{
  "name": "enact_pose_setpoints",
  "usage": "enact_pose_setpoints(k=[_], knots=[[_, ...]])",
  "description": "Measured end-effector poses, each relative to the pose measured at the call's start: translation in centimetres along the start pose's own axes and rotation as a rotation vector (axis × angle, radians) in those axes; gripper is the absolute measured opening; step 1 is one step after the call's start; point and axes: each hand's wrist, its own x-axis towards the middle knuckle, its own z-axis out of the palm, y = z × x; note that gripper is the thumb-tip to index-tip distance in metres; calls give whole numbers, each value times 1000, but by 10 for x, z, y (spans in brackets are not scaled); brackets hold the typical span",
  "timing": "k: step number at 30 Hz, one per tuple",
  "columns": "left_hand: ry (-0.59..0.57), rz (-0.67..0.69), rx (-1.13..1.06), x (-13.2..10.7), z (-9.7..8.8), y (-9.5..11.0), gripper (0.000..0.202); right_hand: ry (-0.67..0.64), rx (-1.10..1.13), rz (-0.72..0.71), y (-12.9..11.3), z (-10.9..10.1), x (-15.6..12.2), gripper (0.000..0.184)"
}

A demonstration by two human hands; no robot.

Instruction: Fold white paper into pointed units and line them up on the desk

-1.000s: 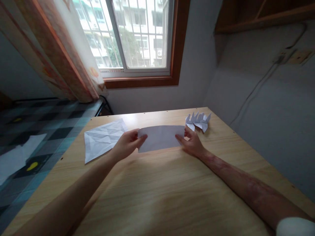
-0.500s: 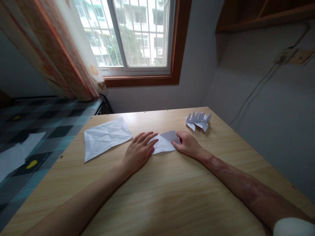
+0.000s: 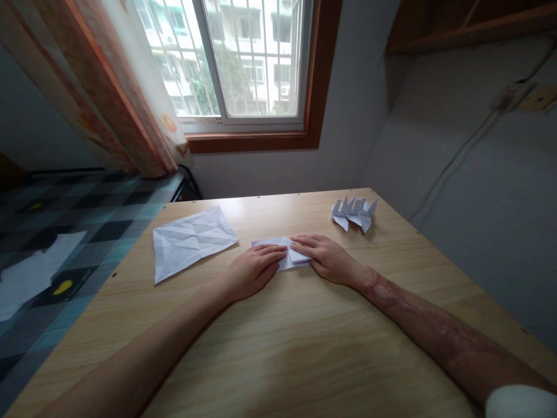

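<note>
A small folded white paper (image 3: 278, 246) lies on the wooden table (image 3: 304, 348), mostly covered by both hands. My left hand (image 3: 252, 270) rests flat on its left half with fingers stretched out. My right hand (image 3: 326, 258) lies flat on its right half, fingers pointing left and pressing the paper down. The fingertips of both hands nearly meet over the paper's middle.
A creased, unfolded white sheet (image 3: 191, 241) lies to the left on the table. A row of folded paper pieces (image 3: 354, 213) sits at the back right. A checkered bed (image 3: 61, 232) is left of the table, a window and curtain behind.
The paper, held up as a wide strip a second ago, was laid down and folded smaller. Both hands moved inward and now press flat on it.
</note>
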Motion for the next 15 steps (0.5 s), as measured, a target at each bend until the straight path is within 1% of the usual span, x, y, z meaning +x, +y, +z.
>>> enact_pose_setpoints(k=[4, 8, 10, 15], knots=[[-17, 11, 16, -1, 1, -3, 39, -77, -1, 14, -2, -1, -2, 67], [-28, 8, 60, -1, -1, 0, 39, -149, 8, 48, -8, -4, -5, 80], [-29, 10, 76, 0, -1, 1, 40, -181, 10, 65, -9, -4, -5, 84], [-21, -6, 92, 1, -3, 6, 40, -218, 38, 43, -6, -6, -5, 84]])
